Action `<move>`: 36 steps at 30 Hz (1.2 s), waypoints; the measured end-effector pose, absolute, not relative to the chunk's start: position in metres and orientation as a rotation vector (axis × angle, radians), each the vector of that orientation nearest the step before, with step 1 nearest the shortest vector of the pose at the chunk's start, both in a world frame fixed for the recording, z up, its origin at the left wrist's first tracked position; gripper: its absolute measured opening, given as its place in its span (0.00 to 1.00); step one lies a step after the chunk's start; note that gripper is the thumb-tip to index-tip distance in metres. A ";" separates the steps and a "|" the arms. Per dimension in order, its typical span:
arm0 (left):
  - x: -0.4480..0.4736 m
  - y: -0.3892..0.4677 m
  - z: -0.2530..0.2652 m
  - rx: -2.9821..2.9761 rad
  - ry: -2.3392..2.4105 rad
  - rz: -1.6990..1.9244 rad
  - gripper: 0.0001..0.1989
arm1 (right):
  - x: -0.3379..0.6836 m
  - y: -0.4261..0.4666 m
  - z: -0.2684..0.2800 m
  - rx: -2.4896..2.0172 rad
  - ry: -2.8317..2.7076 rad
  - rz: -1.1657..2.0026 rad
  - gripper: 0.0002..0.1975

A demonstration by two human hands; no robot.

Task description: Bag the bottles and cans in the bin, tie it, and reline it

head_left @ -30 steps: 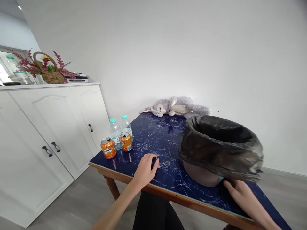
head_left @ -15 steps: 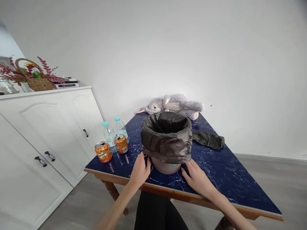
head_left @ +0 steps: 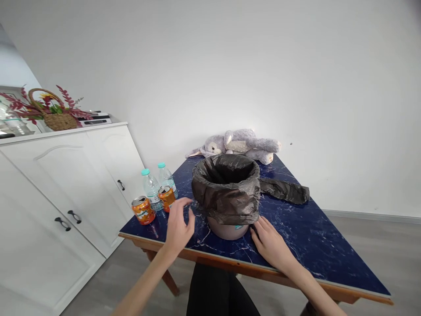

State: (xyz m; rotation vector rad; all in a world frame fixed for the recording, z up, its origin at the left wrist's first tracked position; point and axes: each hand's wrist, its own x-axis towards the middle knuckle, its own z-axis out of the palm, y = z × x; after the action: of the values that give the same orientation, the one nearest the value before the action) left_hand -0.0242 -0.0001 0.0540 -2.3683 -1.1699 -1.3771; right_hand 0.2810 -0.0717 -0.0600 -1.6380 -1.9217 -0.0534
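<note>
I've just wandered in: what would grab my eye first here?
Probably the bin lined with a black bag, near the front edge of the blue table, with the right hand at its base. Behind it, a grey plush rabbit lies by the wall. At the table's left stand two orange cans and two clear bottles with turquoise caps.

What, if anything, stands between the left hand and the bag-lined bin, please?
Nothing visible stands between the left hand and the bag-lined bin; blue tabletop shows in the gap. The orange cans are off to the left, outside that gap.
</note>
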 end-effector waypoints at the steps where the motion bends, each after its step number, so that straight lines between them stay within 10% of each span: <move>1: -0.027 0.004 0.069 -2.305 -1.143 -1.369 0.12 | 0.285 -0.070 -0.062 -1.676 -1.904 -0.081 0.26; 16: -0.074 0.123 0.184 -1.952 -1.506 -0.414 0.28 | 0.396 -0.023 -0.066 -2.418 -1.487 -0.190 0.35; 36: -0.066 0.141 0.194 -2.028 -1.744 -0.466 0.24 | 0.382 -0.040 -0.047 -1.511 -1.915 -0.393 0.18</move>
State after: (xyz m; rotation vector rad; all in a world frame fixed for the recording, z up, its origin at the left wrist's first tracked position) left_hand -0.0657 0.1411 0.1935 -2.0275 -1.7445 -0.4658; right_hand 0.3818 -0.0399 -0.0472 -1.5108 -1.9147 -0.3933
